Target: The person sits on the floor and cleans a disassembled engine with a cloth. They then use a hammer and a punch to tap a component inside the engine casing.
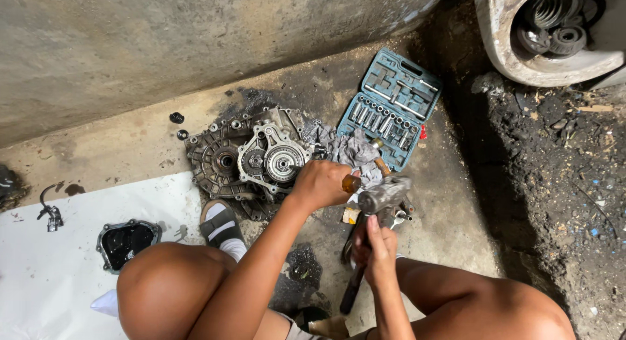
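Note:
My left hand [321, 183] grips a tool with an amber handle [352, 183], its tip hidden and pointing toward the greasy metal gearbox housing [251, 158] on the concrete floor. My right hand [376, 247] is closed around the dark handle of a steel hammer [383, 194], whose blurred head is just right of the amber handle. A grey rag [355, 151] lies behind the hands, between the housing and the socket case. My knees frame the bottom of the view.
An open teal socket set case [390, 105] lies behind the rag. A black oil-filled cover [127, 242] sits on a white sheet [45, 268] at left. My sandalled foot [220, 226] is beside the housing. A pale tub [505, 46] with rings stands at top right beside dirty ground.

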The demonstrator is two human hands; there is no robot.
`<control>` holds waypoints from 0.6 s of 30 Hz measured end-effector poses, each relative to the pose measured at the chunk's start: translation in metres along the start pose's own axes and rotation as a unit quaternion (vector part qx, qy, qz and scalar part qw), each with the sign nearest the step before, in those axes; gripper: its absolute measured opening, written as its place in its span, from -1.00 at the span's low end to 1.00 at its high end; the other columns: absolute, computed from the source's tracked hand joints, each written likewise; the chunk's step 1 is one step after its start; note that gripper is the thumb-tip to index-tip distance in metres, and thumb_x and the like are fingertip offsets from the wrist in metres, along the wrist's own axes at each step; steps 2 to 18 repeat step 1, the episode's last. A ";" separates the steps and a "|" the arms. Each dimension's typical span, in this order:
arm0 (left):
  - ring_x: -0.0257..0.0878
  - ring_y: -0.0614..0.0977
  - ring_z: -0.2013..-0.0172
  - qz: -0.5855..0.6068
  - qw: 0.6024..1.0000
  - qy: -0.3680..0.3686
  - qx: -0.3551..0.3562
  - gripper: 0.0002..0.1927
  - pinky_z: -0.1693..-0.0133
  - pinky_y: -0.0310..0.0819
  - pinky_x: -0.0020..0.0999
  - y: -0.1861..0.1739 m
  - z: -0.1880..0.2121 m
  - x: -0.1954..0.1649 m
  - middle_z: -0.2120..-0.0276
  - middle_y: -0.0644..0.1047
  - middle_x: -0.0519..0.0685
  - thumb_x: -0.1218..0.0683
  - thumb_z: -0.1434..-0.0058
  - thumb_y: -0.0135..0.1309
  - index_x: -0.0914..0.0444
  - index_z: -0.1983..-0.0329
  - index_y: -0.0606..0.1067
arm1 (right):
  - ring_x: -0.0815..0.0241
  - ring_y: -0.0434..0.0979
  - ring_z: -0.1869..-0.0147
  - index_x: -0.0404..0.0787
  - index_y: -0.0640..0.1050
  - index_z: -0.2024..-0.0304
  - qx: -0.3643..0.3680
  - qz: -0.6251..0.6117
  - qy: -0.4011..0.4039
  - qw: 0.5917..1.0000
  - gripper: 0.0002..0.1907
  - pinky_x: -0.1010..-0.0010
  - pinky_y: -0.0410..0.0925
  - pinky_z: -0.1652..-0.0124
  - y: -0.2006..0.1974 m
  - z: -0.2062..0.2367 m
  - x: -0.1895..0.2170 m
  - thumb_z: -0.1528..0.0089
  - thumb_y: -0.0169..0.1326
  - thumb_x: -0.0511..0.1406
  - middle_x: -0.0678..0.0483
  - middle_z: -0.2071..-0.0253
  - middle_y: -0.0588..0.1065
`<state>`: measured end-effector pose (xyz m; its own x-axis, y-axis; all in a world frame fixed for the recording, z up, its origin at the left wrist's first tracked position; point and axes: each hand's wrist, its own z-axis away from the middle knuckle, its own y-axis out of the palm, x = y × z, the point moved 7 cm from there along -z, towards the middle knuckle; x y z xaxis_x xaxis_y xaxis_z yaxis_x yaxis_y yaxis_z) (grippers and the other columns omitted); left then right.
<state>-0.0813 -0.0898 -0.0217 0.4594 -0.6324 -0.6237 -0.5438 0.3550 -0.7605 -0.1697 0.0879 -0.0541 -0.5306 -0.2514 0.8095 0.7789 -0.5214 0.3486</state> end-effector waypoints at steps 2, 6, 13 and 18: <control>-0.08 0.66 0.50 -0.003 1.000 -0.002 -0.001 -0.62 0.36 0.56 -0.12 0.002 -0.001 0.003 0.55 0.61 0.02 -0.13 -0.35 0.14 0.15 0.52 0.52 | 0.38 0.07 0.80 -0.26 0.40 0.56 0.027 -0.039 0.033 0.998 -0.40 0.49 -0.05 0.75 0.003 0.001 -0.009 -0.32 0.04 0.08 0.20 0.78 0.20; -0.08 0.66 0.50 -0.003 1.000 -0.002 -0.001 -0.62 0.36 0.56 -0.12 0.002 -0.001 0.003 0.55 0.61 0.02 -0.13 -0.35 0.14 0.15 0.52 0.52 | 0.38 0.07 0.80 -0.26 0.40 0.56 0.027 -0.039 0.033 0.998 -0.40 0.49 -0.05 0.75 0.003 0.001 -0.009 -0.32 0.04 0.08 0.20 0.78 0.20; -0.08 0.66 0.50 -0.003 1.000 -0.002 -0.001 -0.62 0.36 0.56 -0.12 0.002 -0.001 0.003 0.55 0.61 0.02 -0.13 -0.35 0.14 0.15 0.52 0.52 | 0.38 0.07 0.80 -0.26 0.40 0.56 0.027 -0.039 0.033 0.998 -0.40 0.49 -0.05 0.75 0.003 0.001 -0.009 -0.32 0.04 0.08 0.20 0.78 0.20; -0.08 0.66 0.50 -0.003 1.000 -0.002 -0.001 -0.62 0.36 0.56 -0.12 0.002 -0.001 0.003 0.55 0.61 0.02 -0.13 -0.35 0.14 0.15 0.52 0.52 | 0.38 0.07 0.80 -0.26 0.40 0.56 0.027 -0.039 0.033 0.998 -0.40 0.49 -0.05 0.75 0.003 0.001 -0.009 -0.32 0.04 0.08 0.20 0.78 0.20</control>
